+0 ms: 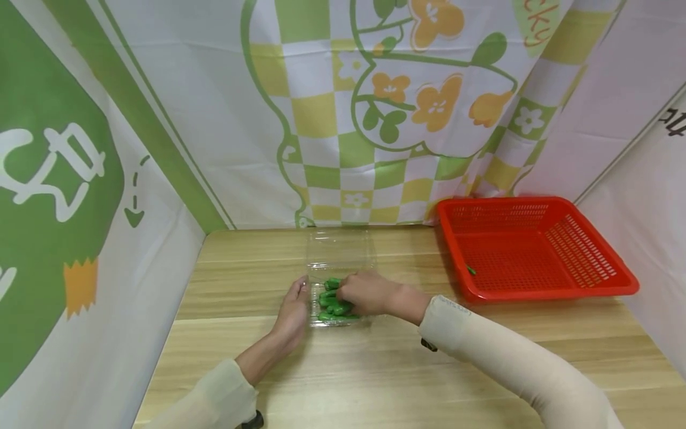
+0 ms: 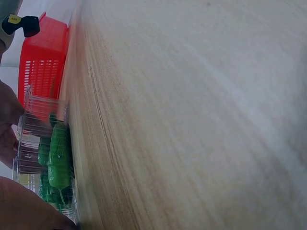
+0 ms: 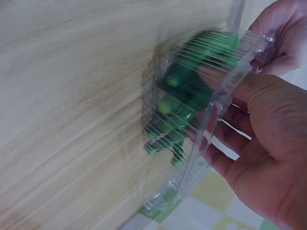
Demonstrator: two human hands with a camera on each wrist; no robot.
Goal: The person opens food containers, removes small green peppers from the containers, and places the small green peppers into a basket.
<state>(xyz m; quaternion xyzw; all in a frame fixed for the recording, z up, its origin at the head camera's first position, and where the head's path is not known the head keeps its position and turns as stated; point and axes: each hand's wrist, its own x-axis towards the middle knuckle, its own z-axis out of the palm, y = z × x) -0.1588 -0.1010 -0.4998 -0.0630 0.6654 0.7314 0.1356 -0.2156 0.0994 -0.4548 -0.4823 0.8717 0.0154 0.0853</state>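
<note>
Head view, centre: green vegetables (image 1: pixel 329 301) are partly hidden by the right hand (image 1: pixel 370 292). Left-wrist view, lower left: left hand (image 2: pixel 29 207) is cropped by the edge.

The plastic box (image 1: pixel 315 310) is clear and ribbed and sits flat on the table (image 1: pixel 343 381), its lid (image 1: pixel 340 245) swung back away from the person. Several green peppers (image 1: pixel 330 301) lie inside, smooth, glossy and slender, heaped over one another; one runs lengthwise along the near wall, its thin stem toward the left end. The left hand (image 1: pixel 292 314) holds the box by its left end. The right hand (image 1: pixel 370 292) reaches in from the right, its fingers among the peppers and covering part of the heap; whether it grips one is unclear.
</note>
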